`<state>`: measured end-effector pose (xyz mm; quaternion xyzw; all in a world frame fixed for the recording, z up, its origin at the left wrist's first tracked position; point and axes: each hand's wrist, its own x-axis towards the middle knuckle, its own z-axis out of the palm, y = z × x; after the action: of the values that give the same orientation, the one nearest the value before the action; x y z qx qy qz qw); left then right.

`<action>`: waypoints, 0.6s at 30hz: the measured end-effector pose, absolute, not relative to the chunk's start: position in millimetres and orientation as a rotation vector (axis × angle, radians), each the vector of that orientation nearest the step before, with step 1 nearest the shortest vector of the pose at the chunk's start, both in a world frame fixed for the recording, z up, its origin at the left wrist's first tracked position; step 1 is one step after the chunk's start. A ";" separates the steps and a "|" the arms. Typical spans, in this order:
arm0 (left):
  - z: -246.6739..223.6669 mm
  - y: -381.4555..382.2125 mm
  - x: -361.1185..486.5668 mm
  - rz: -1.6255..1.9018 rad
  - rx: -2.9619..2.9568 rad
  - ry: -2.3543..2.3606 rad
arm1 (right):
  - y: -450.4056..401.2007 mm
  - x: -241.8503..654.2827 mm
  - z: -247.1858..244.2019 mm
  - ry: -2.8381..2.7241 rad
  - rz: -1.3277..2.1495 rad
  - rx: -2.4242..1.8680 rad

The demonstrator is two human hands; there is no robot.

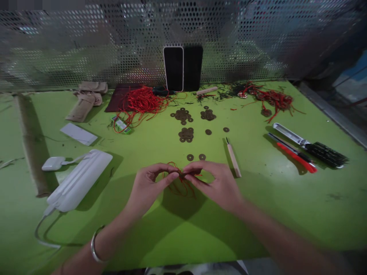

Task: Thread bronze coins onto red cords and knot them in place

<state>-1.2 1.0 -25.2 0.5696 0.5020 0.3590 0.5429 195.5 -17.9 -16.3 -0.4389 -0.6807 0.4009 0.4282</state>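
My left hand (153, 181) and my right hand (213, 181) meet low over the green table, thumbs and forefingers pinching. Between their fingertips sits a small dark piece that looks like a coin (182, 175), mostly covered by the fingers. Thin red cord (183, 189) loops out below and around it. Just beyond the fingers, two round holed coins (190, 157) lie side by side. Farther back are several more coins in small heaps (186, 134), plus two single ones. A pointed tool with a pale wooden handle (234, 158) rests right of my right hand.
At the left lie a white power strip (80, 179) with a plugged-in charger, a white card (78, 133) and a long tube (31, 145). A red cord bundle (143, 101), two upright phones (173, 68) and knotted cords (275, 99) line the back. A brush (323, 152) and red-handled tool (298, 157) lie right.
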 end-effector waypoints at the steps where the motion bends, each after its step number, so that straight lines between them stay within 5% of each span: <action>1: -24.8 0.8 -0.8 0.848 1.362 1.192 | -18.2 195.1 -16.3 -1.703 0.999 -1.100; 18: -28.4 1.2 1.5 0.844 1.406 1.215 | -18.9 193.1 -19.6 -1.675 0.962 -1.043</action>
<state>1.5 1.2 -28.4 0.5873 0.5072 0.3526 0.5230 193.1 -18.9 -19.6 -0.4231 -0.6791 0.3900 0.4558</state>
